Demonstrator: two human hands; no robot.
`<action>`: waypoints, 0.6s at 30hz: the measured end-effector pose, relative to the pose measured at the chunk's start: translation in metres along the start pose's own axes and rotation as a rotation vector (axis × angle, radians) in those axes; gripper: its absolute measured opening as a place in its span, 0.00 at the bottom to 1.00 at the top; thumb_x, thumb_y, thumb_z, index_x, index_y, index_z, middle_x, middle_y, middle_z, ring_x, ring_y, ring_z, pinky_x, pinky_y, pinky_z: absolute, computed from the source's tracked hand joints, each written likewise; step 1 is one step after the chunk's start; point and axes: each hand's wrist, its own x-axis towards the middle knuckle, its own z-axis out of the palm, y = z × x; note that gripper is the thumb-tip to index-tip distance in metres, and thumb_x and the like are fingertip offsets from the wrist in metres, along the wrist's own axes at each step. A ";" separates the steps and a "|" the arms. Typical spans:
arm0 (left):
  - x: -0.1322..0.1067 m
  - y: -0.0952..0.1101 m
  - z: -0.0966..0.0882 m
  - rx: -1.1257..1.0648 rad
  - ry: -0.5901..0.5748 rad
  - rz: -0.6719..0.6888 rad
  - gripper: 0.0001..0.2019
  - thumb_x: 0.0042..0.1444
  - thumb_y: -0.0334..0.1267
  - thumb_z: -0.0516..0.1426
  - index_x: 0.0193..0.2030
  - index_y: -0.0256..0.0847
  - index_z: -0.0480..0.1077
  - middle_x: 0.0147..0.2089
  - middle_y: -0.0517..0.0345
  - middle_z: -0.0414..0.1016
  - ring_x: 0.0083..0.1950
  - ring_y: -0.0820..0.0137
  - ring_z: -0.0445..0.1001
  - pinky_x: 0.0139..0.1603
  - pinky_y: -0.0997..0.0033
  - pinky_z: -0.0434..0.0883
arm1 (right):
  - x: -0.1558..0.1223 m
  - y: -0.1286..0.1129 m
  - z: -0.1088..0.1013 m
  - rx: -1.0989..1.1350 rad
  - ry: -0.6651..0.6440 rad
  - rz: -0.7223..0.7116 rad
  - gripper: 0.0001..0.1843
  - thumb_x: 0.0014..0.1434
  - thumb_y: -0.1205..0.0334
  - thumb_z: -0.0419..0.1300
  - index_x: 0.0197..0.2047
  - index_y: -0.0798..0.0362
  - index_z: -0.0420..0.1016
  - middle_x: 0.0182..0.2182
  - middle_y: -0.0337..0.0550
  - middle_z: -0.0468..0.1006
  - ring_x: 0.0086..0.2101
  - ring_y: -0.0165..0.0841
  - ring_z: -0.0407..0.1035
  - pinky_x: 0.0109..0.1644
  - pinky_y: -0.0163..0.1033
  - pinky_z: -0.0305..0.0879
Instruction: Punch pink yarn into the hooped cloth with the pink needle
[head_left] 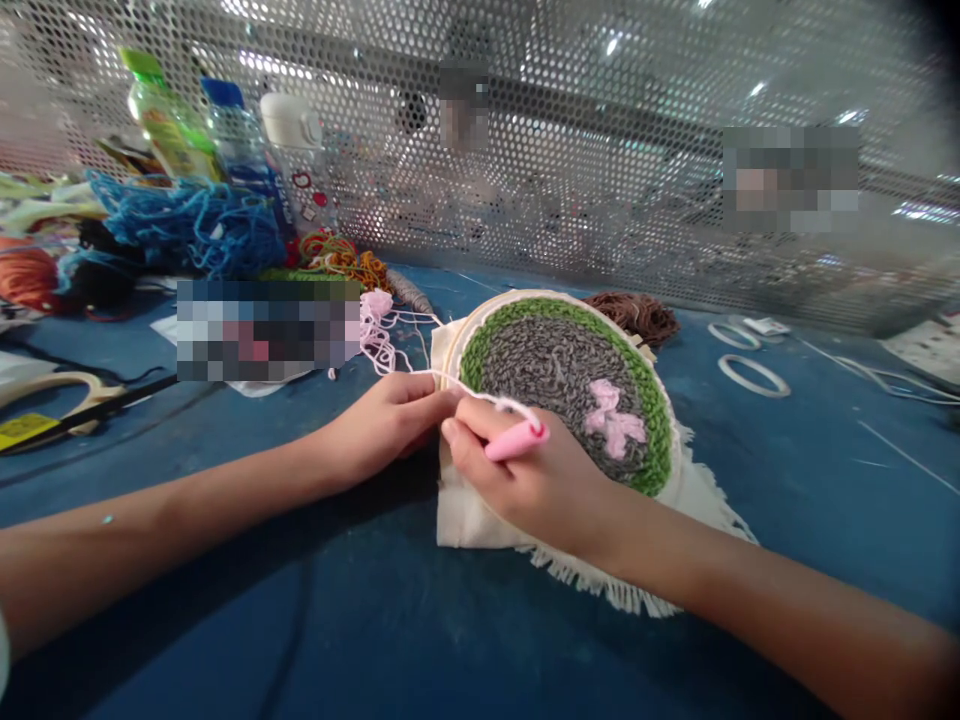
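My right hand (544, 485) is closed round a pink punch needle (517, 440), its back end tilted up toward me and its tip hidden by my fingers. Pale yarn (495, 402) runs from that end leftward past the hoop. At the left rim of the embroidery hoop (453, 350), my left hand (394, 415) grips the edge, fingers partly hidden. Stretched in the hoop, the cream cloth (476, 520) carries a grey looped centre (540, 360), a green border (656, 425) and a pink flower-like patch (616, 420). Frayed cloth hangs out below.
Behind stands a perforated metal screen (570, 180). Blue yarn (195, 225), bottles (169, 120) and a pale pink yarn tangle (379, 335) lie at the left. Brown yarn (637, 315) sits behind the hoop, white rings (754, 375) at right, another hoop (82, 380) far left.
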 end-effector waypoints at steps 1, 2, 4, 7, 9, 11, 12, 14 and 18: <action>0.000 0.001 0.000 -0.006 -0.011 -0.010 0.16 0.56 0.48 0.54 0.25 0.37 0.62 0.18 0.67 0.55 0.19 0.80 0.51 0.17 0.80 0.48 | 0.000 0.002 0.000 0.048 0.025 -0.009 0.14 0.64 0.62 0.49 0.26 0.52 0.57 0.19 0.32 0.60 0.20 0.24 0.55 0.25 0.33 0.50; 0.000 0.001 0.000 -0.016 -0.023 -0.022 0.16 0.57 0.48 0.54 0.26 0.38 0.62 0.17 0.68 0.54 0.18 0.80 0.50 0.17 0.80 0.47 | -0.001 0.004 0.000 0.108 0.067 -0.027 0.15 0.64 0.62 0.49 0.26 0.52 0.57 0.19 0.32 0.60 0.21 0.24 0.56 0.25 0.33 0.51; -0.001 0.003 -0.001 -0.030 -0.051 -0.040 0.17 0.58 0.47 0.54 0.25 0.38 0.61 0.17 0.69 0.51 0.18 0.81 0.48 0.16 0.80 0.46 | -0.007 0.006 -0.003 0.210 0.163 -0.059 0.16 0.65 0.61 0.48 0.25 0.52 0.57 0.19 0.33 0.61 0.22 0.24 0.58 0.26 0.31 0.54; -0.002 0.004 -0.003 -0.040 -0.080 -0.043 0.18 0.59 0.48 0.54 0.24 0.38 0.59 0.17 0.69 0.50 0.18 0.81 0.48 0.16 0.80 0.46 | -0.017 0.006 -0.007 0.224 0.193 -0.046 0.16 0.65 0.60 0.49 0.26 0.52 0.59 0.19 0.33 0.63 0.22 0.24 0.60 0.25 0.31 0.56; -0.002 0.004 -0.004 -0.049 -0.081 -0.065 0.17 0.59 0.47 0.54 0.24 0.39 0.59 0.17 0.70 0.49 0.17 0.81 0.47 0.15 0.79 0.45 | -0.021 0.004 -0.009 0.210 0.218 -0.060 0.15 0.65 0.60 0.50 0.25 0.52 0.60 0.18 0.33 0.62 0.20 0.24 0.58 0.23 0.32 0.55; 0.000 0.004 -0.005 -0.058 -0.078 -0.092 0.17 0.59 0.47 0.54 0.24 0.39 0.58 0.16 0.70 0.49 0.16 0.81 0.46 0.15 0.79 0.43 | -0.023 0.001 -0.008 0.195 0.292 -0.101 0.15 0.64 0.62 0.51 0.25 0.51 0.61 0.17 0.32 0.61 0.18 0.25 0.56 0.22 0.33 0.54; 0.000 0.004 -0.005 -0.060 -0.074 -0.098 0.18 0.59 0.47 0.54 0.24 0.39 0.58 0.16 0.70 0.49 0.16 0.82 0.45 0.15 0.79 0.43 | -0.023 0.000 -0.008 0.188 0.329 -0.127 0.14 0.63 0.64 0.51 0.24 0.51 0.61 0.17 0.32 0.60 0.17 0.25 0.56 0.21 0.33 0.53; 0.002 0.004 -0.005 -0.061 -0.070 -0.098 0.18 0.59 0.47 0.54 0.23 0.39 0.57 0.15 0.70 0.49 0.16 0.82 0.45 0.14 0.80 0.43 | -0.023 -0.001 -0.007 0.192 0.375 -0.181 0.12 0.60 0.66 0.51 0.24 0.50 0.61 0.16 0.32 0.60 0.16 0.25 0.56 0.19 0.33 0.52; 0.001 0.005 -0.004 -0.071 -0.062 -0.100 0.19 0.59 0.46 0.54 0.22 0.39 0.57 0.15 0.71 0.48 0.15 0.82 0.44 0.14 0.79 0.43 | -0.021 0.000 -0.006 0.210 0.409 -0.177 0.10 0.59 0.67 0.51 0.26 0.51 0.63 0.16 0.31 0.61 0.15 0.22 0.55 0.18 0.31 0.53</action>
